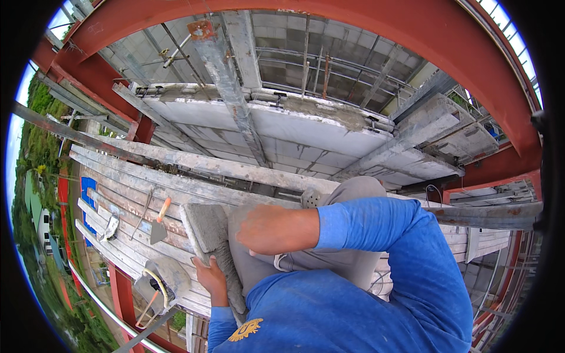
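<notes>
Red steel beams (318, 8) arch across the far side of the head view, above a pale panelled wall (318, 132); a worn plank platform (132, 197) runs across the middle, with greenery far down on the left. On my feed, the grey block (206, 226) stands tilted against the left side of the seated person's leg. The left hand (212, 282) is clamped on its near edge, fingers curled over it. The right hand (273, 228) is curled over the leg, just right of the block; its palm is hidden from me, so I cannot tell whether it grips anything.

To steady the block well, I would keep the left hold firm and low, let the leg back it up, and spare the rough grey coating from rubbing fingers.

The one container I can make out is the grey bucket (181, 275), near left, with a pale curved handle across its mouth. Its inside is dark; I cannot make out the contents. Farther up, a trowel (158, 231) lies on the planks.
</notes>
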`<state>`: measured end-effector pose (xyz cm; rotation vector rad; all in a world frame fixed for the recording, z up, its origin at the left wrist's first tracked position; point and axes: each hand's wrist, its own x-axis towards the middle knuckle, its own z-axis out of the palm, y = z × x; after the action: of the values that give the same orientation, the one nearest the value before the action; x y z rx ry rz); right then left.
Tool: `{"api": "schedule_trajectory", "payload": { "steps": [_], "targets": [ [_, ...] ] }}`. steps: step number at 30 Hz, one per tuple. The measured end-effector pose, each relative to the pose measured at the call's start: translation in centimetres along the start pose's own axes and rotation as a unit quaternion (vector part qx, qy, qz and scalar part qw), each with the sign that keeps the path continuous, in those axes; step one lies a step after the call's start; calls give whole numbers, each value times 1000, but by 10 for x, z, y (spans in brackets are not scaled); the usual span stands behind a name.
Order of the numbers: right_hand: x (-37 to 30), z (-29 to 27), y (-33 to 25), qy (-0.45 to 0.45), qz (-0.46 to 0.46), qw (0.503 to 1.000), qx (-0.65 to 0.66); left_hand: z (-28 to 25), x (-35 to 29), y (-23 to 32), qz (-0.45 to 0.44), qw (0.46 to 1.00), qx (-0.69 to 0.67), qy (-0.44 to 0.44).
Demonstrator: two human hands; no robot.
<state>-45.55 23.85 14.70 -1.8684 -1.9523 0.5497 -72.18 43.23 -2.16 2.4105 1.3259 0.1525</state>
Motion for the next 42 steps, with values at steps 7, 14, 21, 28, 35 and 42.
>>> {"api": "schedule_trajectory", "payload": {
  "steps": [7,14,21,28,35,42],
  "targets": [
    [1,-8,-4,-58,21,998,-17,-2,-1,4,7,1000,4,11],
    [0,-6,-4,-14,14,1000,-9,0,0,2,0,1000,-6,-1],
    [3,-17,-8,-61,16,998,-11,0,-1,0,-7,1000,8,8],
    [6,-20,-6,-71,17,997,4,-6,0,8,-7,1000,-4,24],
    [9,-17,-4,-84,29,996,1,4,0,-6,-2,999,-7,50],
    [6,-23,-4,-89,36,995,6,1,3,0,-11,999,2,30]
  ]
}}
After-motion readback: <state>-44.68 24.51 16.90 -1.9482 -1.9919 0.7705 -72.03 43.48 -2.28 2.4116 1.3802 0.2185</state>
